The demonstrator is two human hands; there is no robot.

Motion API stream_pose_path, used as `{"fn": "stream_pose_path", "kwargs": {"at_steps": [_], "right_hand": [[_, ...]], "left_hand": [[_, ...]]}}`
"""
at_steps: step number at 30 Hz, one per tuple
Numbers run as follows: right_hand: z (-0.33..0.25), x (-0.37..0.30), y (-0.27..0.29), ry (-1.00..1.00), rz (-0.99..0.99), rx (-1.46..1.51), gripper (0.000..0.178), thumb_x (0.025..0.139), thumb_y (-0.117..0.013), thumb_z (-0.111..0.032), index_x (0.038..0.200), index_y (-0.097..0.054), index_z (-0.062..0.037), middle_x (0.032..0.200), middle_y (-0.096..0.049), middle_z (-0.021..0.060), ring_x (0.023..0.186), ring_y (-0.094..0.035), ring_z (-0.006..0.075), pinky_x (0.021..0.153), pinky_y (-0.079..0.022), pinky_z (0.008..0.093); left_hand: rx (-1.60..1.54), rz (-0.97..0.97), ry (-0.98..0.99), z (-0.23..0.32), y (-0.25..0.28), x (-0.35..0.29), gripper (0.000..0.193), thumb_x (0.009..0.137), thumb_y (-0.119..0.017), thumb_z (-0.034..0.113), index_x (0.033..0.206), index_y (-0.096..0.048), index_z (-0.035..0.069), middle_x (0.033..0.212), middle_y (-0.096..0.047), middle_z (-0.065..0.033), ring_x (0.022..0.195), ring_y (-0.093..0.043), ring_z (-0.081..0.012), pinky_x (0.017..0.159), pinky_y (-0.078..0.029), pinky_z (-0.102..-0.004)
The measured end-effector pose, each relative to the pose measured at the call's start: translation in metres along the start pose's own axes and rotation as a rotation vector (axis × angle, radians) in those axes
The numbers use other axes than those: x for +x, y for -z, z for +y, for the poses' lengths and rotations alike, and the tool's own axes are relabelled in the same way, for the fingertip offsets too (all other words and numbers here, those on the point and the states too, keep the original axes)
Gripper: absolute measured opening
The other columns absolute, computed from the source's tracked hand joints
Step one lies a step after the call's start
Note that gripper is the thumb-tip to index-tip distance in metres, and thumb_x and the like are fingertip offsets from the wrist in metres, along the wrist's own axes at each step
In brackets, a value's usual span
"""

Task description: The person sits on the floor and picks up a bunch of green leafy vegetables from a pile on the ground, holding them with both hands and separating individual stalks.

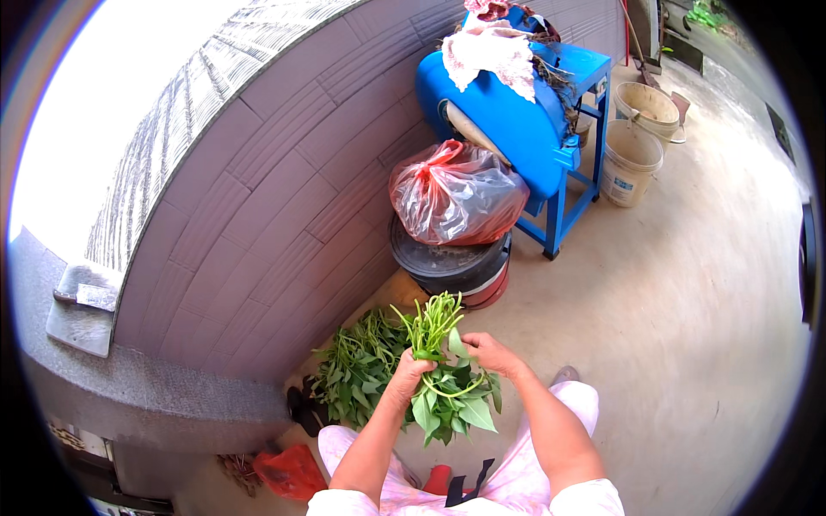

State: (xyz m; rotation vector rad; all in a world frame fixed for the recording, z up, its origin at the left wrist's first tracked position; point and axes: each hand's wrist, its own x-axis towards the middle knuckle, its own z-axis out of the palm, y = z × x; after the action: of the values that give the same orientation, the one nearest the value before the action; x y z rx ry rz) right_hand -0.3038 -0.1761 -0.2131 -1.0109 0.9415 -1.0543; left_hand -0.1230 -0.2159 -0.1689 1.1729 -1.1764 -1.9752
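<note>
From my remote position, I locate a red plastic bag (pixel 291 472) on the floor at left. Next, I identify a pile of leafy greens (pixel 354 371) lying against the tiled wall (pixel 258 249). I have the left hand (pixel 416 365) closed around the stems of a bunch of greens (pixel 449 402), positioned above the floor between the knees, stem ends pointing away. Beyond it, a tied plastic bag (pixel 460 196) rests on a lidded bucket (pixel 453 268). I have the right hand (pixel 492 353) at the bunch's right side, fingers bent beside a leaf; I cannot tell whether they grip it. Farther right stand a blue machine (pixel 495 120) and two pale buckets (pixel 632 159).
</note>
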Motion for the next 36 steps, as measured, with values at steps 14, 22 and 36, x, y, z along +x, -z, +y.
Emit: {"fn": "stream_pose_path", "kwargs": {"at_steps": [14,22,36], "right_hand": [[-0.014,-0.02,0.045,0.095,0.154,0.136,0.016,0.078,-0.056,-0.013,0.08,-0.063,0.0007,0.07,-0.059,-0.001,0.062,-0.05,0.0046,0.057,-0.04,0.0181],[-0.038,-0.029,0.06,0.026,-0.073,0.509,0.027,0.076,-0.061,-0.017,0.095,-0.058,0.0032,0.081,-0.063,0.0103,0.072,-0.059,0.0138,0.068,-0.046,0.025],[-0.04,-0.045,0.063,-0.201,0.181,0.362,0.026,0.079,-0.057,-0.014,0.098,-0.057,0.0033,0.09,-0.062,0.0119,0.082,-0.058,0.0168,0.075,-0.045,0.0268]], "left_hand": [[0.208,0.008,0.014,0.035,-0.072,0.009,0.028,0.054,-0.052,0.001,0.081,-0.058,-0.003,0.072,-0.059,-0.0074,0.061,-0.056,-0.016,0.062,-0.047,-0.0262],[0.154,-0.088,0.034,0.037,-0.062,0.02,0.032,0.056,-0.052,-0.002,0.087,-0.057,-0.003,0.077,-0.061,-0.0066,0.063,-0.057,-0.0146,0.064,-0.047,-0.0252],[-0.006,-0.237,0.115,-0.002,-0.018,0.054,0.022,0.056,-0.053,0.0,0.078,-0.056,-0.001,0.066,-0.056,-0.0051,0.055,-0.052,-0.0131,0.053,-0.042,-0.0235]]}}
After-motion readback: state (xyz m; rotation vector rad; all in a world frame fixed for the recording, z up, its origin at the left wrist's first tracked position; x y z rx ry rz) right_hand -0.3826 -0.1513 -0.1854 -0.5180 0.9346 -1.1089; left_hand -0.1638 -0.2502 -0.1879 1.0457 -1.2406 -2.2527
